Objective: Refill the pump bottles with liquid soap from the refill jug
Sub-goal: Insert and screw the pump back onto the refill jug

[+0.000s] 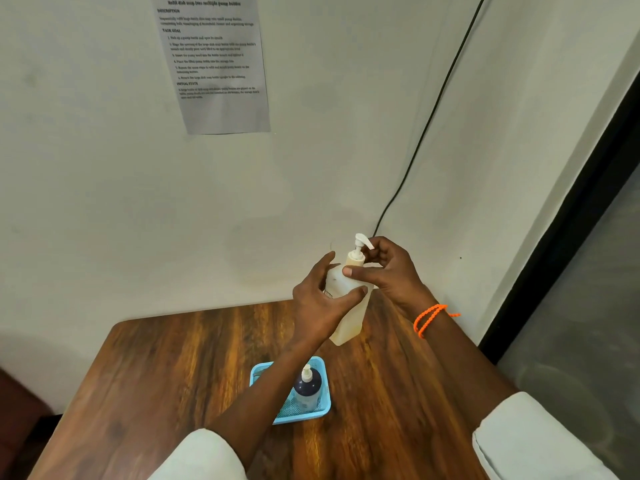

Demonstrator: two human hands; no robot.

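Translucent plastic pump bottle (347, 306) in left hand (320, 303), above wood-grain table (173, 368)

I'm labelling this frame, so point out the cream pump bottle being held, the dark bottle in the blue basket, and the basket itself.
cream pump bottle (349, 323): head view, lower body below the hands.
dark bottle (307, 389): head view, shoulder under the white pump.
blue basket (322, 367): head view, far right rim.

Soft, even indoor light leaves faint shadows on the pale wall (104, 202), the printed paper sheet (214, 64) at upper centre reads blurred, and wide-angle distortion bends the frame's right edge.
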